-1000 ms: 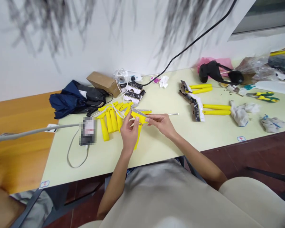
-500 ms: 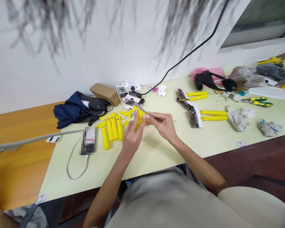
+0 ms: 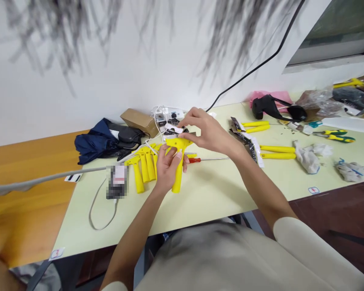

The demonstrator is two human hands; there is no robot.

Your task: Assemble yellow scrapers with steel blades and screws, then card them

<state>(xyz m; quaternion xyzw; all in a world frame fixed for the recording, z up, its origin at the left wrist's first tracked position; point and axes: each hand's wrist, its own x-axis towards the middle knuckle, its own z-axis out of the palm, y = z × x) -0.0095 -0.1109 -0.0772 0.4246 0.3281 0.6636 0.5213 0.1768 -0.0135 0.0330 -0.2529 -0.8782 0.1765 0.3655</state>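
Note:
My left hand (image 3: pixel 167 167) is closed around the neck of a yellow scraper (image 3: pixel 178 178), whose handle points down toward me. A strip of grey blade shows at the top of its head. My right hand (image 3: pixel 204 131) reaches over from the right, thumb and forefinger curled at the head's upper edge by the blade. Just beyond the left hand lies a screwdriver with a red handle (image 3: pixel 195 160), its shaft pointing right. Several more yellow scrapers (image 3: pixel 138 178) lie in a row to the left, handles toward me.
Behind the hands are a cardboard box (image 3: pixel 141 121), a power strip (image 3: pixel 172 113) and cables. A dark blue cloth bundle (image 3: pixel 94 141) sits left. On the right are yellow-handled tools with card sleeves (image 3: pixel 277 156), crumpled gloves (image 3: pixel 306 157) and green-yellow pliers (image 3: pixel 336 136).
The scraper has turned from a tilted position so that its handle now hangs toward me. My right hand has risen to its top edge, and the red screwdriver handle now shows.

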